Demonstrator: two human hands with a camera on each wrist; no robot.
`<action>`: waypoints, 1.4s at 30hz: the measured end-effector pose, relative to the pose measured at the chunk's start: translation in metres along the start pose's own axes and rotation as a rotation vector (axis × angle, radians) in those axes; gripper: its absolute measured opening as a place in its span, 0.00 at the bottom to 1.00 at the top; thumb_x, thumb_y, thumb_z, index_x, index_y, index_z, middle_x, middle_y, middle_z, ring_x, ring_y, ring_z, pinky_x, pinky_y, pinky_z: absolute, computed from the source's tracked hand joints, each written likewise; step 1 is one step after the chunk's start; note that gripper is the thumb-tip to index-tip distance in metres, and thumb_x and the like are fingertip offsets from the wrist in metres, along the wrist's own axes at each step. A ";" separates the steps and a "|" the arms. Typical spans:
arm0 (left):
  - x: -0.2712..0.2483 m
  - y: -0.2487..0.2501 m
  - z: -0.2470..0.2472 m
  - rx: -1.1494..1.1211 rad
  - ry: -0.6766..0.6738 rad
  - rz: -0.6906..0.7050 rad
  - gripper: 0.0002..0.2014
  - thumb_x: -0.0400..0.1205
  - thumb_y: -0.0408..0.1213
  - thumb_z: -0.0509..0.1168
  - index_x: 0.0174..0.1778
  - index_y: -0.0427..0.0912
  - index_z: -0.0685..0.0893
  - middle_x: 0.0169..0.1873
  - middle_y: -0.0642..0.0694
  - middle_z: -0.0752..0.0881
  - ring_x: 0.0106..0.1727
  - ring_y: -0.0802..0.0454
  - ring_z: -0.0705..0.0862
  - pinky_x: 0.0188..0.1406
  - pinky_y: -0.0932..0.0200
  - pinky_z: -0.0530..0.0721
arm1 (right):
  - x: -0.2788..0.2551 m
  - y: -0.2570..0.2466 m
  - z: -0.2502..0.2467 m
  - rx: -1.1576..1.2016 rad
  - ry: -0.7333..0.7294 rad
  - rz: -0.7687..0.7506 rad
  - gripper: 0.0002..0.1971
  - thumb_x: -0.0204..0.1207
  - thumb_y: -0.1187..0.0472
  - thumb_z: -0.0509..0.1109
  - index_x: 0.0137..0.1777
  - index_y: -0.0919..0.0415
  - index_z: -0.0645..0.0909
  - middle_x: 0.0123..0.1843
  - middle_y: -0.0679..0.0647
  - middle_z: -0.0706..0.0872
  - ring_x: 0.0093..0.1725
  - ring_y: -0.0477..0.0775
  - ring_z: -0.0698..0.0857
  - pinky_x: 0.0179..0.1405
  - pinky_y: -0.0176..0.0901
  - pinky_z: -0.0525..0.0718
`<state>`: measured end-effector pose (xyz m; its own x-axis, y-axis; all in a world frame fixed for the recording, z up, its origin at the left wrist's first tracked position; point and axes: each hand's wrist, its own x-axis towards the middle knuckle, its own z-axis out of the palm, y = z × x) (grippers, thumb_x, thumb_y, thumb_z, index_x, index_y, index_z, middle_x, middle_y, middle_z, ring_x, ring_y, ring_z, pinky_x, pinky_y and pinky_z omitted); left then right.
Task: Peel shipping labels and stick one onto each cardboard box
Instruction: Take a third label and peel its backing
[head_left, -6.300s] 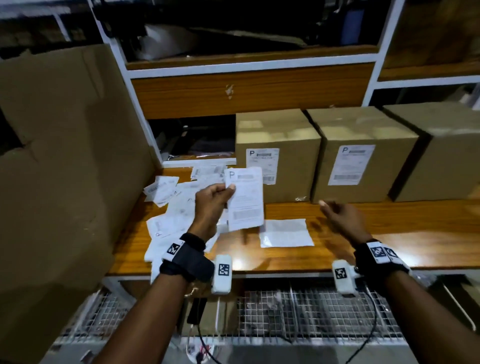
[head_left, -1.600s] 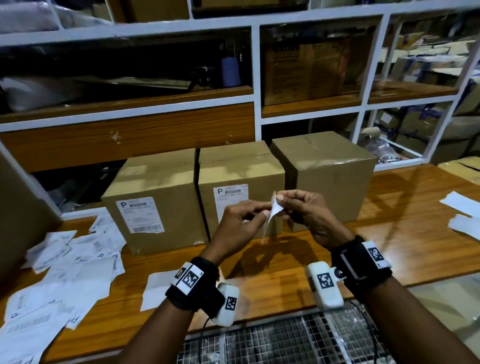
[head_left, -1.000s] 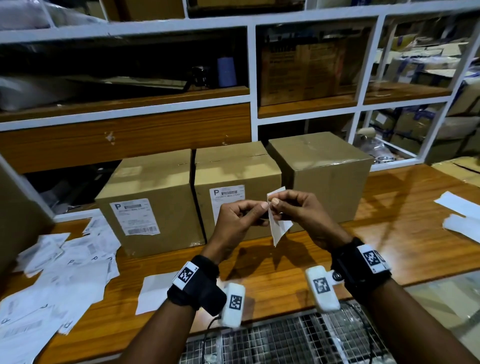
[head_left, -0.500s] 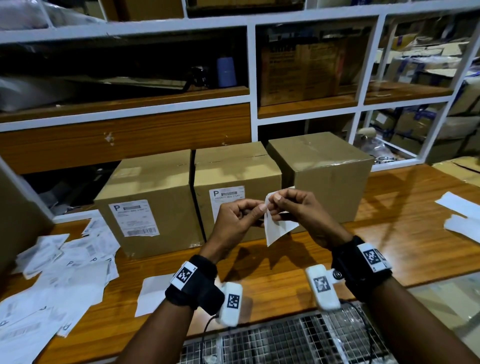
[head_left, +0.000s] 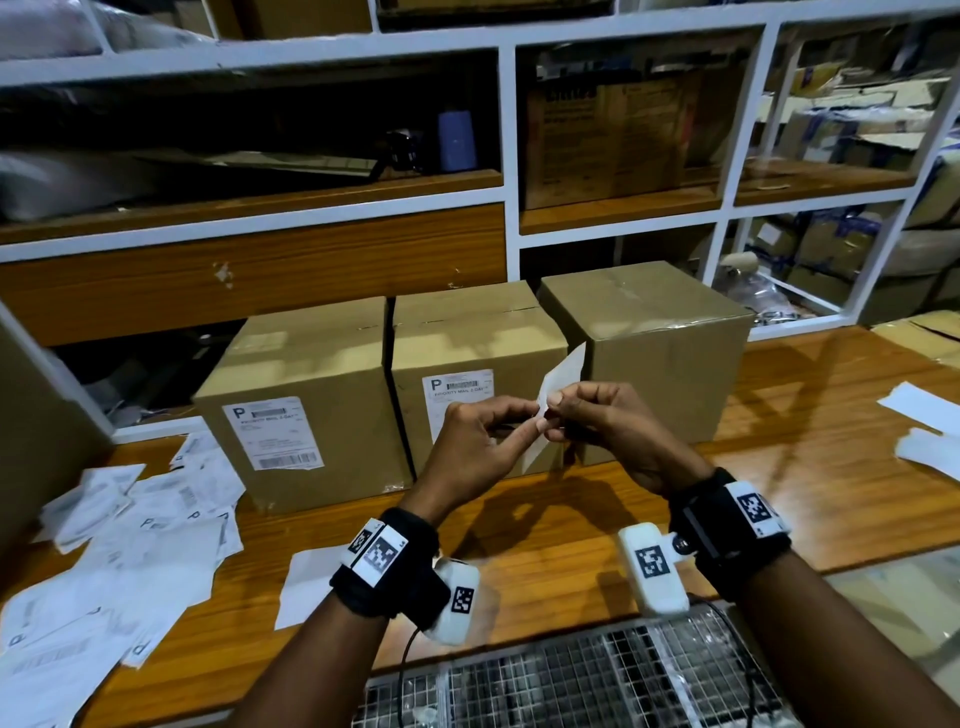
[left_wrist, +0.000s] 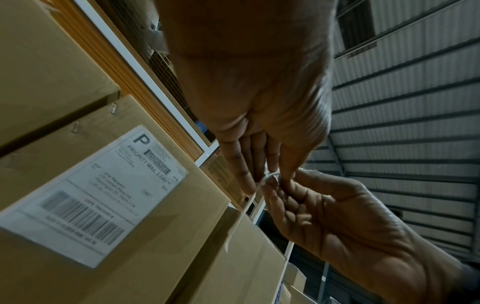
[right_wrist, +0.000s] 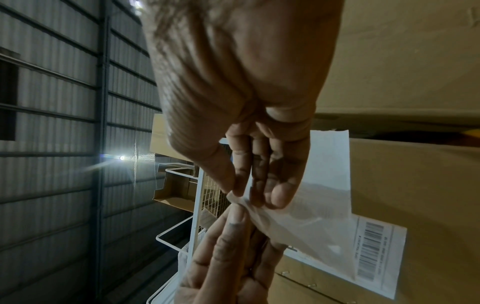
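Note:
Three cardboard boxes stand in a row on the wooden bench. The left box (head_left: 301, 395) and the middle box (head_left: 478, 364) each carry a white shipping label on the front; the right box (head_left: 660, 353) has a bare front. In front of the middle and right boxes, both hands hold one white label sheet (head_left: 560, 382) edge-on. My left hand (head_left: 519, 423) pinches its edge between thumb and fingers, and my right hand (head_left: 563, 410) pinches the same corner. In the right wrist view the label sheet (right_wrist: 324, 185) hangs with a translucent layer curling near the fingertips.
A heap of loose label sheets (head_left: 119, 545) covers the bench's left end, one sheet (head_left: 306, 582) lies near my left wrist, and more white sheets (head_left: 924, 421) lie at the right. White-framed shelves (head_left: 506, 197) rise behind the boxes. A wire grid (head_left: 571, 680) runs below the bench's front edge.
The sheet has turned in my fingers, its free end now pointing up instead of hanging down. Both hands stay pinched together at its corner, in front of the boxes.

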<state>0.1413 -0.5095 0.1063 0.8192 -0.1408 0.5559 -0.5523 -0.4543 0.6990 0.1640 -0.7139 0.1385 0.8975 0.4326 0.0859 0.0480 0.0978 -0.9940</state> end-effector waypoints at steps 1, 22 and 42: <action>0.000 0.001 0.000 0.003 -0.003 -0.004 0.12 0.83 0.38 0.75 0.62 0.43 0.91 0.53 0.50 0.93 0.54 0.63 0.91 0.51 0.65 0.90 | 0.000 0.000 0.000 -0.001 -0.005 0.005 0.10 0.85 0.64 0.70 0.54 0.73 0.87 0.52 0.69 0.90 0.44 0.51 0.91 0.46 0.39 0.91; 0.001 0.006 -0.004 -0.166 -0.043 -0.092 0.09 0.84 0.42 0.73 0.55 0.42 0.89 0.47 0.47 0.93 0.49 0.53 0.93 0.48 0.49 0.94 | 0.001 0.004 0.010 -0.167 -0.052 -0.015 0.14 0.91 0.57 0.60 0.52 0.64 0.83 0.48 0.56 0.86 0.46 0.45 0.88 0.45 0.36 0.86; -0.002 0.002 0.004 -0.254 0.030 -0.187 0.08 0.89 0.35 0.65 0.48 0.39 0.88 0.43 0.48 0.92 0.46 0.54 0.93 0.43 0.59 0.90 | 0.003 0.020 -0.002 -0.182 -0.012 -0.051 0.13 0.91 0.58 0.61 0.58 0.67 0.83 0.54 0.59 0.86 0.55 0.57 0.85 0.57 0.48 0.86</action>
<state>0.1393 -0.5137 0.1052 0.9076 -0.0482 0.4172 -0.4162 -0.2348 0.8784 0.1682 -0.7125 0.1183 0.8866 0.4420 0.1362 0.1729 -0.0437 -0.9840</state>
